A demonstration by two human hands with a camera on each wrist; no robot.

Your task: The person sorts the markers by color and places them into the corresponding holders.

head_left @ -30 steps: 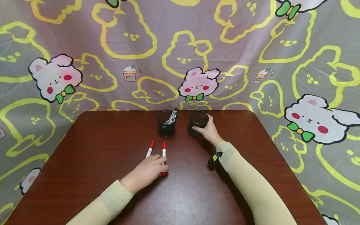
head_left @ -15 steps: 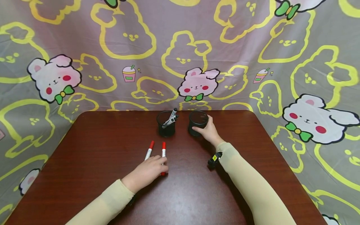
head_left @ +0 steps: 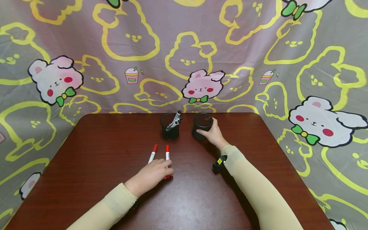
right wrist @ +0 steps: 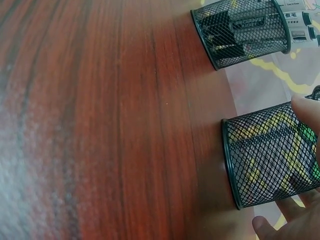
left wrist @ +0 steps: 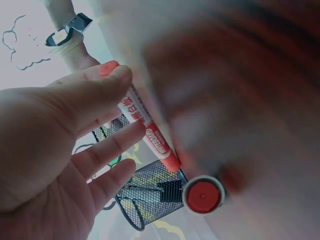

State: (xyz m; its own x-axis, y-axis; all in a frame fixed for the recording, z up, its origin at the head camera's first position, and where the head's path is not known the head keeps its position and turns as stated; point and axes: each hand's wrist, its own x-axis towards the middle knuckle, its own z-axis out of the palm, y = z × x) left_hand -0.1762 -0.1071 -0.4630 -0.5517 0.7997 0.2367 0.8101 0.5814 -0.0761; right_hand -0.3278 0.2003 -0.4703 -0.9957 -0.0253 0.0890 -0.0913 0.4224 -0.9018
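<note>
My left hand pinches a red-and-white whiteboard marker by one end between thumb and fingers, low over the table. Just left of it lies a second red marker, partly hidden beneath the hand; its round red end faces the left wrist camera. Farther back, my right hand grips a black mesh pen holder from the right side, thumb in front and fingers behind. No pens show inside that holder, which stands upright on the table.
Beside the gripped holder, to its left, stands another mesh pen holder with several black-capped markers leaning in it. The brown table ends at a patterned cloth hanging behind and at both sides.
The left hand has shifted very slightly around the red marker. The right hand and both pen holders have stayed in place.
</note>
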